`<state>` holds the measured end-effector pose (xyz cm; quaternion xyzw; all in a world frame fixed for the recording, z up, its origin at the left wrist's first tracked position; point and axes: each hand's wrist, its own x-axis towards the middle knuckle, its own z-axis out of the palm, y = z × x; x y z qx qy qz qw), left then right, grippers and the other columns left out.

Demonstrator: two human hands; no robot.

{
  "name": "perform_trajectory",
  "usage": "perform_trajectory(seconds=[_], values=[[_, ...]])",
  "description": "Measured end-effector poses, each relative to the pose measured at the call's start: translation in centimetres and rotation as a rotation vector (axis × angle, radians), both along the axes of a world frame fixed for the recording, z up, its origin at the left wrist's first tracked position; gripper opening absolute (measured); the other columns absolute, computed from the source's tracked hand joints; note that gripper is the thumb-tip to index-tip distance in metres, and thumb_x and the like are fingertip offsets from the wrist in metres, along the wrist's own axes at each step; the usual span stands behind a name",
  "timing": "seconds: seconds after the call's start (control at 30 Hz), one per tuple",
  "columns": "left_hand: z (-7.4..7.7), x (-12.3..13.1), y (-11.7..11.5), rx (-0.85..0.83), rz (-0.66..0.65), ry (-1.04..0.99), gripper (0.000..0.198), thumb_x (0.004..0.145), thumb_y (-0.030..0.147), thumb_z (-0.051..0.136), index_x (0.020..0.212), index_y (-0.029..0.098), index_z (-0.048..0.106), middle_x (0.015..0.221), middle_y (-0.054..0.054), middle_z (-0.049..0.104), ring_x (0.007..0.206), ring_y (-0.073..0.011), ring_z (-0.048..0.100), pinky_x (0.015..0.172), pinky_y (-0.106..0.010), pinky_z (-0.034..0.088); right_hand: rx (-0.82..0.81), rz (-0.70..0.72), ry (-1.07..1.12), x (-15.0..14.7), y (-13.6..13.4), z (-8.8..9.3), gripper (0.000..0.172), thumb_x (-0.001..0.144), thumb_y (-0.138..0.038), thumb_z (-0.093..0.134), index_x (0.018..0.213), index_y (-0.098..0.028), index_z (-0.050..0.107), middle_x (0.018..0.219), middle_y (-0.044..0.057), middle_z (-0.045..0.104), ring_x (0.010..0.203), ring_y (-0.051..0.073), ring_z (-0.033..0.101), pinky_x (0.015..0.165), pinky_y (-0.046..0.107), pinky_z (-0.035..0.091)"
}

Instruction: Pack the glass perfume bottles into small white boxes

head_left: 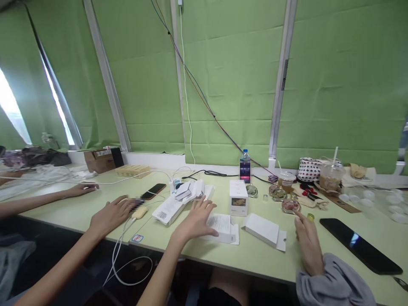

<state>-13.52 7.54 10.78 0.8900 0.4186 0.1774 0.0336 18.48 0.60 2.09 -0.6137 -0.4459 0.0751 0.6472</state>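
Note:
My left hand [197,219] is open, fingers spread, over a printed leaflet [219,223] and the end of a white package with a barcode [167,212]. Small white boxes [188,190] are piled on that package. On the right, my right hand [307,240], in a grey sleeve, has its fingers stretched forward and looks open. Its fingertips are close to a small round dish with pinkish contents [290,206] and a small yellow-green object [310,217]. Between my hands stand a white box with a picture [238,199] and a flat, opened white carton [263,229].
A co-worker's hands [111,214] rest at left near a phone [154,191], a yellow block [139,212] and white cables [119,246]. Behind are a bottle [245,166] and drink cups [331,176]. A black tablet-like slab [360,244] lies at right.

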Motion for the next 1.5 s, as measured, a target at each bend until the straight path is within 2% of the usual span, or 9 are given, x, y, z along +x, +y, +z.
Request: perform_trajectory(seconds=[0.13, 0.27, 0.4, 0.5, 0.7, 0.8, 0.93, 1.1, 1.5], values=[[-2.5, -0.2, 1.9, -0.216, -0.062, 0.116, 0.101, 0.057, 0.053, 0.075, 0.141, 0.022, 0.029, 0.145, -0.014, 0.040, 0.141, -0.0385, 0.015, 0.112, -0.057, 0.005, 0.125, -0.027, -0.161, -0.8, -0.9, 1.5, 0.041, 0.088, -0.051, 0.040, 0.106, -0.018, 0.057, 0.093, 0.005, 0.046, 0.082, 0.022, 0.048, 0.076, 0.037, 0.041], [-3.6, 1.6, 2.1, -0.272, -0.060, 0.186, 0.091, 0.053, 0.055, 0.076, 0.130, 0.020, 0.043, 0.129, -0.015, 0.052, 0.126, -0.0374, 0.043, 0.111, -0.053, 0.015, 0.116, 0.190, -0.279, -3.0, -1.5, 4.1, 0.029, 0.089, -0.043, 0.045, 0.106, -0.022, 0.055, 0.099, 0.005, 0.048, 0.071, 0.017, 0.049, 0.065, 0.032, 0.043], [-2.1, 2.1, 0.7, -0.211, -0.060, 0.131, 0.069, 0.053, 0.053, 0.076, 0.109, 0.019, 0.053, 0.106, -0.009, 0.059, 0.097, -0.0326, 0.058, 0.086, -0.042, 0.044, -0.024, 0.448, -0.390, -4.6, -1.7, 7.0, 0.025, 0.091, -0.041, 0.045, 0.105, -0.024, 0.057, 0.102, 0.005, 0.053, 0.069, 0.015, 0.053, 0.064, 0.029, 0.046], [-0.1, 2.0, -1.3, -0.168, -0.156, -0.136, 0.069, 0.057, 0.046, 0.075, 0.114, 0.021, 0.047, 0.101, -0.005, 0.060, 0.091, -0.0278, 0.059, 0.073, -0.033, 0.047, -0.086, 0.551, -0.389, -5.4, -2.4, 8.5, 0.026, 0.092, -0.042, 0.044, 0.108, -0.026, 0.057, 0.106, 0.004, 0.056, 0.077, 0.017, 0.057, 0.066, 0.028, 0.047], [2.4, 3.1, -5.4, -0.135, -0.250, -0.563, 0.069, 0.061, 0.034, 0.076, 0.120, 0.026, 0.042, 0.116, -0.005, 0.056, 0.105, -0.0262, 0.055, 0.089, -0.037, 0.044, -0.088, 0.690, -0.292, -6.8, -5.0, 9.2, 0.037, 0.094, -0.047, 0.038, 0.124, -0.028, 0.047, 0.105, 0.005, 0.057, 0.079, 0.019, 0.056, 0.074, 0.030, 0.047], [1.6, 4.6, -5.7, -0.388, -0.323, -0.867, 0.073, 0.058, 0.038, 0.081, 0.120, 0.023, 0.045, 0.120, -0.008, 0.059, 0.111, -0.0299, 0.054, 0.096, -0.042, 0.041, -0.063, 0.766, -0.262, -7.4, -5.6, 9.0, 0.050, 0.093, -0.048, 0.041, 0.138, -0.029, 0.030, 0.110, 0.005, 0.054, 0.077, 0.017, 0.054, 0.072, 0.030, 0.046], [-0.4, 6.4, -4.6, -1.100, -0.432, -1.471, 0.067, 0.077, 0.065, 0.053, 0.118, 0.012, 0.056, 0.111, -0.017, 0.066, 0.107, -0.0335, 0.060, 0.092, -0.043, 0.042, -0.107, 0.744, -0.316, -7.9, -4.9, 8.4, 0.051, 0.093, -0.045, 0.043, 0.139, -0.031, 0.027, 0.112, 0.004, 0.052, 0.075, 0.015, 0.053, 0.071, 0.029, 0.046], [-2.1, 7.3, -3.4, -1.547, -0.604, -1.600, 0.072, 0.083, 0.070, 0.038, 0.118, 0.011, 0.060, 0.103, -0.015, 0.071, 0.089, -0.0270, 0.067, 0.082, -0.037, 0.045, -0.121, 0.655, -0.421, -8.3, -3.8, 7.9, 0.049, 0.092, -0.041, 0.047, 0.137, -0.030, 0.033, 0.102, 0.002, 0.052, 0.067, 0.014, 0.051, 0.067, 0.028, 0.047], [-1.8, 7.3, -4.4, -1.168, -0.350, -1.212, 0.086, 0.089, 0.064, -0.006, 0.113, 0.023, 0.065, 0.081, -0.005, 0.072, 0.092, -0.0259, 0.066, 0.076, -0.047, 0.044, -0.170, 0.642, -0.537, -8.6, -2.6, 6.9, 0.071, 0.086, -0.034, 0.055, 0.148, -0.034, 0.020, 0.104, 0.003, 0.046, 0.083, 0.017, 0.061, 0.071, 0.029, 0.054]])
